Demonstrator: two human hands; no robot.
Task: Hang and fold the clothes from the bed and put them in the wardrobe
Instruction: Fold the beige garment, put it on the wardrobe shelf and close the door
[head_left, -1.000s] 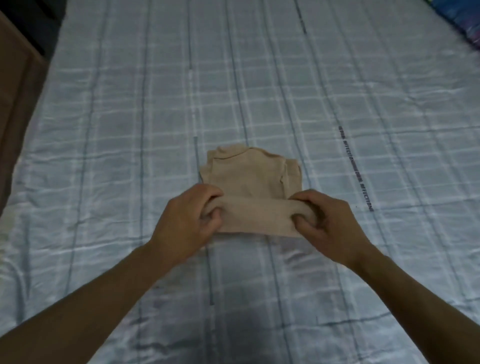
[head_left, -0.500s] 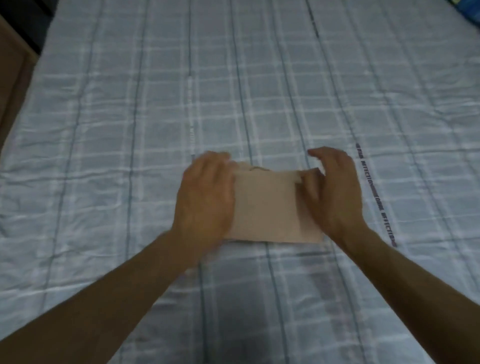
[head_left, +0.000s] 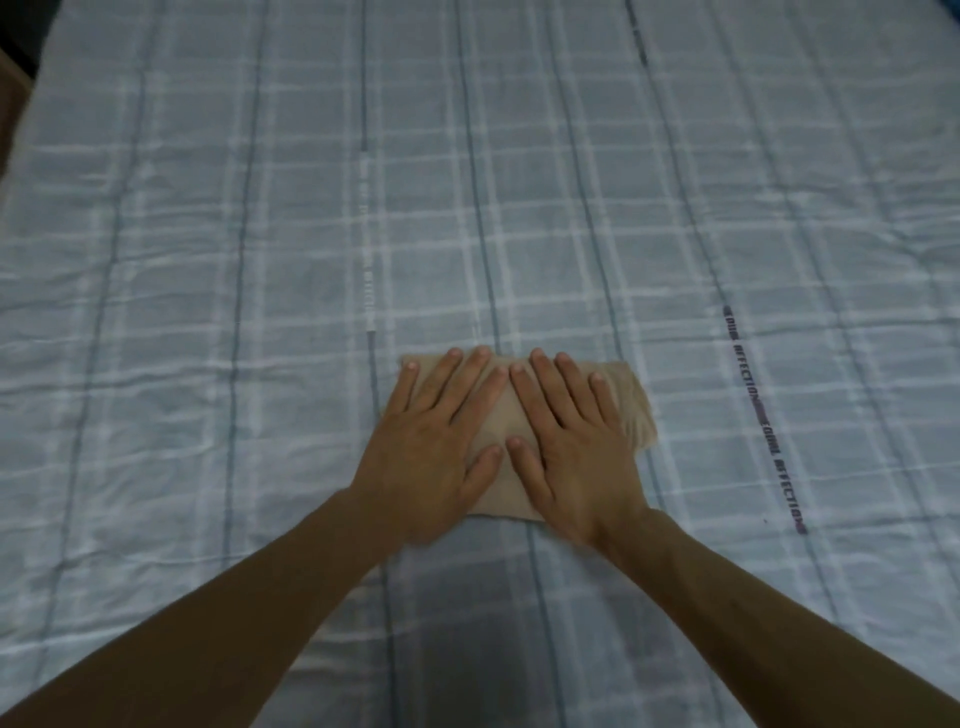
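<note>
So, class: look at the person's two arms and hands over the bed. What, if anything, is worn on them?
Nothing shows as worn. The left hand and right hand are bare: no gloves, rings, watch or bands visible. Both forearms are bare to the picture's lower edge, with no sleeve in view. The fingernails are short and unpainted.

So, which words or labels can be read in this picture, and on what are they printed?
"AFFECTION": printed repeatedly along a dark stripe of the checked bedsheet, right of the folded beige garment.
The short words before each one: too blurred to read.
A pale printed stripe on the sheet: unreadable.
</note>
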